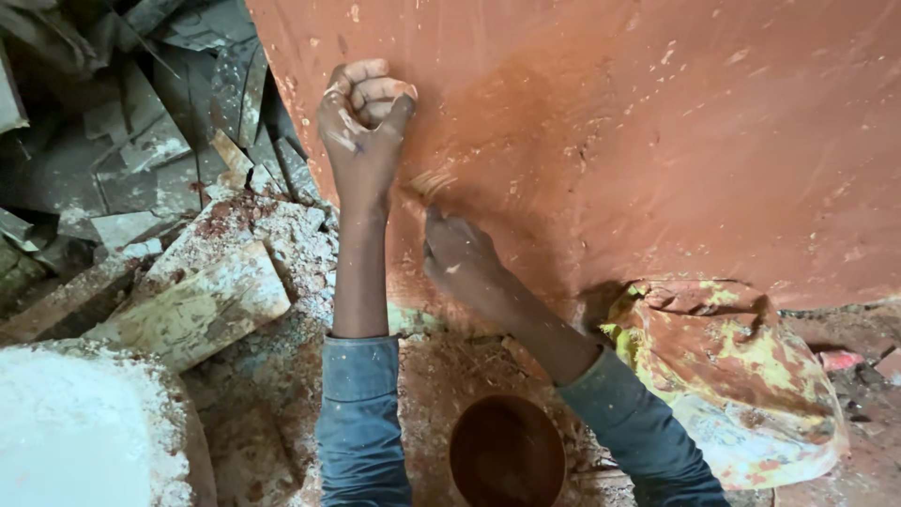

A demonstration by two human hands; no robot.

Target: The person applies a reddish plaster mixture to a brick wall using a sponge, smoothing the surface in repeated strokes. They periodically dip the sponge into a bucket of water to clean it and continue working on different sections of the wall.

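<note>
Left hand (pixel 364 127) clenched in a fist against red-brown plastered wall (pixel 657 141); right hand (pixel 457 253), fingers closed on blurred brush, at 5 o'clock of it.

Dusty floor (pixel 282 413); round brown bowl (pixel 507 453), stained yellow sack (pixel 741 376), broken slabs (pixel 202 310) lie on it.

The broad, reddish-brown, freshly coated wall surface (pixel 657 141) fills the upper right and centre of the frame, its left edge running down from the top centre. It is matt, streaked with smear marks and dotted with pale specks. Against it, just left of centre, a small brush with pale bristles (pixel 430 183) lies pressed to the coating, bristles splayed and blurred, its handle hidden in the right hand (pixel 460 258).
</note>
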